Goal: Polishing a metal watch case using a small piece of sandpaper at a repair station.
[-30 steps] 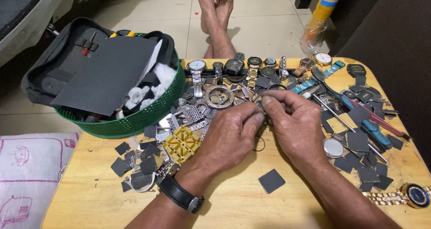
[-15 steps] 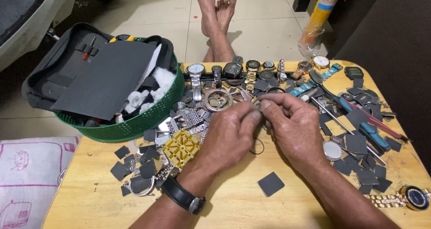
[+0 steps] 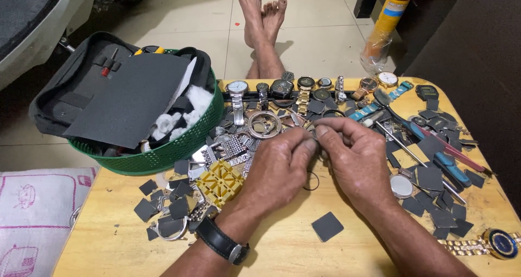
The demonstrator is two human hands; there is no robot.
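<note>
Watch part, small and mostly hidden, sits pinched between the fingertips of both hands above the middle of the wooden surface (image 3: 282,250), as it did a second ago. Green basket (image 3: 163,155) and gold holder block (image 3: 220,180) lie unmoved. Left hand (image 3: 279,168) and right hand (image 3: 358,160) stay pressed together, barely shifted; a thin ring (image 3: 311,181) lies beneath.

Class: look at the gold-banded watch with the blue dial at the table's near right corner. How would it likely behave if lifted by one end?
The gold watch has a linked metal band, so it would probably drape limply. All metal, it likely feels heavy for its size.
</note>
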